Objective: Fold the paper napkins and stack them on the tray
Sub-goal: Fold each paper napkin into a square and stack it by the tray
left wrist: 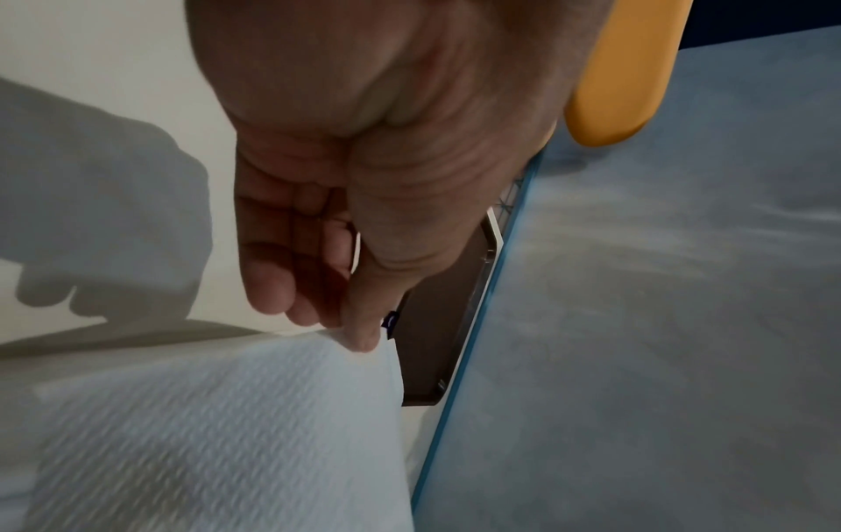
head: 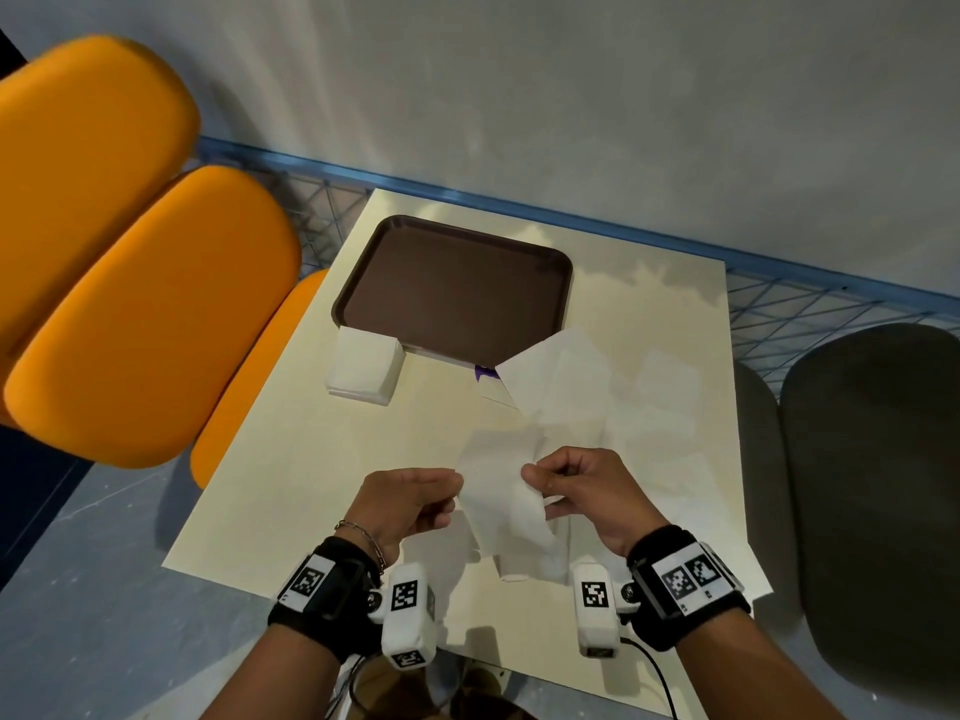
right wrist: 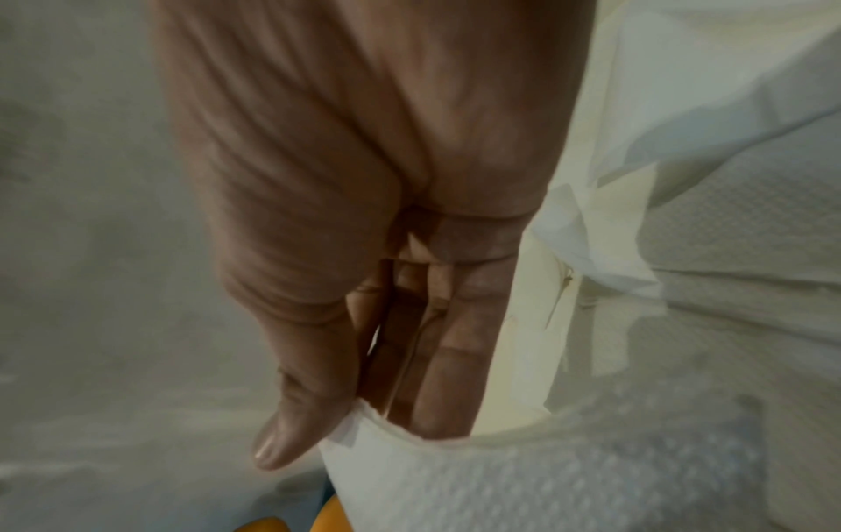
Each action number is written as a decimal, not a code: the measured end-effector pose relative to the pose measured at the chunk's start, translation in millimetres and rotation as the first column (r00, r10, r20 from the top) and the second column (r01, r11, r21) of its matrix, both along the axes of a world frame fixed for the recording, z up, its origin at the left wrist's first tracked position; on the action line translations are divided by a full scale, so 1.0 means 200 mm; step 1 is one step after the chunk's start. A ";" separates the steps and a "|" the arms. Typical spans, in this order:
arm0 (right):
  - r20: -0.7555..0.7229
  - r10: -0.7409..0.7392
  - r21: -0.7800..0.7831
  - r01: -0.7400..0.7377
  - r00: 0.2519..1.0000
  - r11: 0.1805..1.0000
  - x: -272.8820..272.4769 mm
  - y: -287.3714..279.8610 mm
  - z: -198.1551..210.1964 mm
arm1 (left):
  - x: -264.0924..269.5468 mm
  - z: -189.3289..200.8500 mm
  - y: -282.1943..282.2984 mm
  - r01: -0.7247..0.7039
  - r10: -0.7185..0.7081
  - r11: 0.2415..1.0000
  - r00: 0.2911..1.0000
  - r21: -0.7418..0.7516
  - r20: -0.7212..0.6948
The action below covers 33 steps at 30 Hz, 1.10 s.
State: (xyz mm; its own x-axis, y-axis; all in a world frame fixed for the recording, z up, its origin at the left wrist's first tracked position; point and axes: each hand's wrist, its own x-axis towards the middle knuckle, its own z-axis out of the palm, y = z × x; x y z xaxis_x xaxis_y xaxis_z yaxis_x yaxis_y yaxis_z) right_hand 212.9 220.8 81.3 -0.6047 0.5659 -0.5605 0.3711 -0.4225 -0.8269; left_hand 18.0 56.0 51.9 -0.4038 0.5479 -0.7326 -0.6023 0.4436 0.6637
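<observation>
grip: left hand (head: 410,504) and right hand (head: 582,491) each pinch a top corner of the napkin (head: 501,504), held above table (head: 291,459) at 6 o'clock | step: match corners, then crease flat | tray (head: 457,291) bare at 12, folded stack (head: 366,372) at its 7 o'clock edge | unclear: loose sheets (head: 561,387) at 2 overlap, count unreadable; napkin's lower edge blurred

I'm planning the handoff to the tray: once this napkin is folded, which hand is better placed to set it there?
Probably the left hand: the tray lies ahead and to the left, nearer that hand. The right hand would reach across. Both pinch the napkin now.
</observation>
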 end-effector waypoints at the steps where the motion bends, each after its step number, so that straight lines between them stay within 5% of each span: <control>1: 0.007 0.005 -0.001 -0.005 1.000 1.000 0.00 0.01 0.00 | 0.00 0.00 0.00 0.007 -0.007 1.000 1.000 -0.003 -0.014; 12: 0.019 -0.023 -0.075 0.024 1.000 0.997 0.02 0.05 -0.05 | -0.01 -0.02 0.06 0.026 -0.022 0.999 0.993 0.039 -0.114; 17: 0.193 -0.100 -0.110 0.123 0.976 0.986 0.06 0.10 -0.17 | -0.04 -0.01 0.07 -0.088 0.096 0.991 0.992 0.097 -0.081; 22: 0.436 -0.198 0.265 0.085 0.878 0.961 0.06 0.10 -0.27 | -0.04 0.05 0.06 -0.050 0.061 0.982 0.997 0.182 -0.054; 24: 0.395 -0.169 0.317 0.039 0.903 0.948 0.03 0.07 -0.21 | -0.04 0.09 0.06 -0.021 0.030 0.978 0.999 0.206 -0.044; 29: 0.145 0.068 0.088 -0.081 0.987 0.993 -0.07 -0.02 0.01 | -0.02 0.20 0.06 0.047 -0.031 0.963 0.997 0.265 -0.064; 33: -0.079 0.059 -0.002 -0.060 0.995 0.998 -0.10 -0.05 0.14 | -0.03 0.27 0.06 0.089 -0.053 0.956 0.990 0.278 -0.134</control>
